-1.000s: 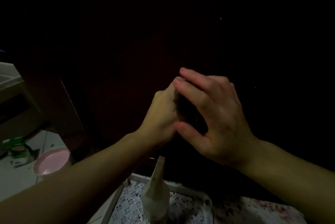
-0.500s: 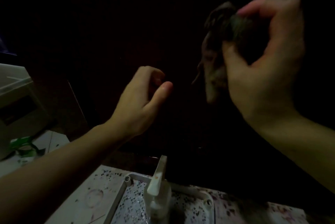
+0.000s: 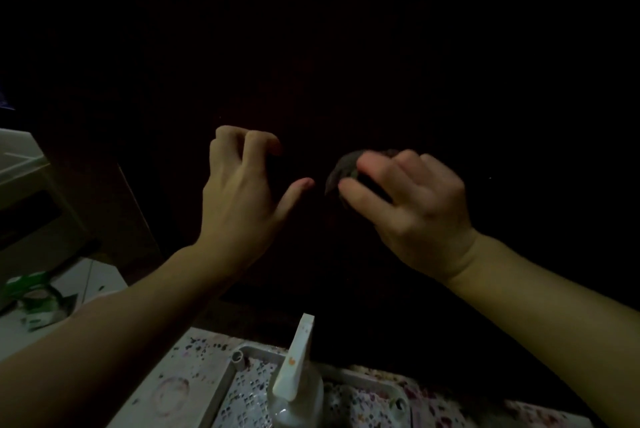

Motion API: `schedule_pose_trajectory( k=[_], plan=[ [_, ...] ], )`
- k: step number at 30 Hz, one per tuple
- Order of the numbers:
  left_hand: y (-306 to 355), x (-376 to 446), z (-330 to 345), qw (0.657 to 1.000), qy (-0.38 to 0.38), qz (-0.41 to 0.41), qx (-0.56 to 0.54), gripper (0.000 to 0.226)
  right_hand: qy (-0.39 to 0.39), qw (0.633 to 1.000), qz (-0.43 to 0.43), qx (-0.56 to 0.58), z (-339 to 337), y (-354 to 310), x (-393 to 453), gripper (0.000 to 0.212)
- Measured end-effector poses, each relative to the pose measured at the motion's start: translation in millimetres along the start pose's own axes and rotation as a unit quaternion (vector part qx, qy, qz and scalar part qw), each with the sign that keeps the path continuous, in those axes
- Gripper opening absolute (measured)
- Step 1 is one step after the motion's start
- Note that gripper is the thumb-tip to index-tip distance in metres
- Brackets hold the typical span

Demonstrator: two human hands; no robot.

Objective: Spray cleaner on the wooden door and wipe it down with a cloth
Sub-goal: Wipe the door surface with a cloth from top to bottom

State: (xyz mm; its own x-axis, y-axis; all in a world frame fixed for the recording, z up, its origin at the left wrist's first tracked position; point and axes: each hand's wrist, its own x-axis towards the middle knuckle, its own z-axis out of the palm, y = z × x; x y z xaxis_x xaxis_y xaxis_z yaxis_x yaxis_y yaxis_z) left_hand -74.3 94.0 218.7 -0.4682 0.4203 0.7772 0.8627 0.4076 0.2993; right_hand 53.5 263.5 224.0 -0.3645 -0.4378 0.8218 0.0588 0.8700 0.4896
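Observation:
The scene is very dark. A dark wooden door (image 3: 346,47) fills the view ahead. My right hand (image 3: 412,206) grips a bunched dark cloth (image 3: 341,169) and holds it against the door at mid height; most of the cloth is hidden behind my fingers. My left hand (image 3: 242,192) hovers just left of the cloth with curled fingers and the thumb out, holding nothing. A white spray bottle (image 3: 298,382) stands upright below my hands, its nozzle pointing up toward the door.
The bottle stands in a white patterned tray (image 3: 242,389) on a stained white surface (image 3: 180,386). At the left are a pale cabinet (image 3: 20,164) and green items on a tiled floor (image 3: 31,292).
My right hand has brought the cloth down from high on the door to mid height, close to my left hand. My left hand has stayed about level, its thumb now stretched toward the cloth.

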Motion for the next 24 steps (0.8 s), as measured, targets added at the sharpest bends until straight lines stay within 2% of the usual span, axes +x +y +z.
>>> schedule_pose_trajectory(
  k=[3,5,7,9,12,15,19,24],
  plan=[
    [0,0,-2,1.0,0.0,0.007,0.006,0.057,-0.037,0.997,0.057,0.046,-9,-7,-2,0.008],
    [1,0,-2,1.0,0.002,0.003,0.006,0.059,0.017,0.987,0.142,0.068,-22,-7,13,0.01],
    [1,-2,0,1.0,0.012,0.001,0.01,0.06,0.11,0.973,0.195,0.063,-37,-4,38,0.016],
    [0,-3,3,0.998,0.039,0.021,0.042,0.064,0.18,0.963,0.195,0.043,-42,7,64,0.017],
    [-5,-1,5,0.993,0.069,0.051,0.076,0.081,0.193,0.963,0.185,-0.032,-21,26,80,0.009],
    [-9,5,1,0.995,0.061,0.034,0.076,0.096,0.145,0.975,0.149,-0.083,6,26,53,0.017],
    [-12,7,-3,0.998,0.036,0.014,0.044,0.103,0.011,0.999,0.005,-0.034,16,-3,-8,0.032],
    [-19,7,-7,0.998,0.017,0.029,0.062,0.099,-0.158,0.975,-0.155,0.025,12,-16,-93,0.029]
  ],
)
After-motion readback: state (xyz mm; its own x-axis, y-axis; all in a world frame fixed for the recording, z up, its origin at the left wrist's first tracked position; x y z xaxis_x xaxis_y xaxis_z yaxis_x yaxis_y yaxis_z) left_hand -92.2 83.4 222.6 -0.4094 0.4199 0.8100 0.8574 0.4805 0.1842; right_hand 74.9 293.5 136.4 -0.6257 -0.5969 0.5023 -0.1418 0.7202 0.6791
